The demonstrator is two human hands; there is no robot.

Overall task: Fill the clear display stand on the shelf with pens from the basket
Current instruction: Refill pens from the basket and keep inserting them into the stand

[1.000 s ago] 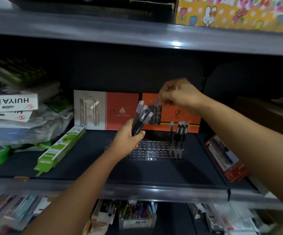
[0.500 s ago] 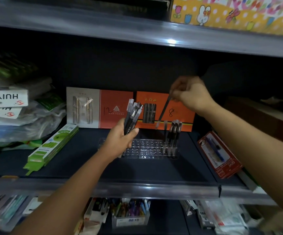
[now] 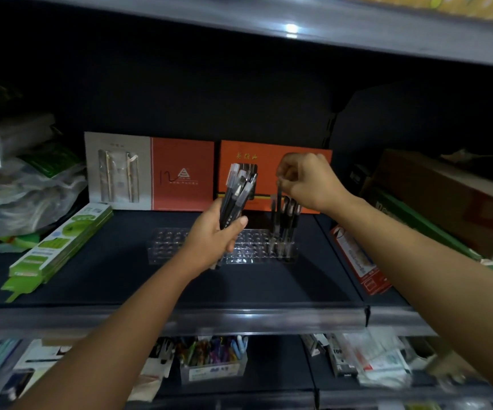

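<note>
Inspector: State of the hands?

Assessor: The left hand (image 3: pixel 214 235) is wrapped round a bundle of pens (image 3: pixel 236 196), caps up, held over the middle of the clear display stand (image 3: pixel 168 247). I judge it serves as the ready stock, kept close to the work. The right hand (image 3: pixel 310 182) pinches a single pen (image 3: pixel 278 199) by its top, upright, tip down over the stand's right end.

Inspector: Why upright?

Assessor: The stand takes pens through holes from above; a vertical pen should drop in cleanly.

Inspector: Progress?

Assessor: A few standing pens (image 3: pixel 288 223) occupy the right end. The left and middle holes are empty. The stand sits mid-shelf, in front of the orange boxes (image 3: pixel 180 176) at the shelf's back edge. No basket is visible.
</note>
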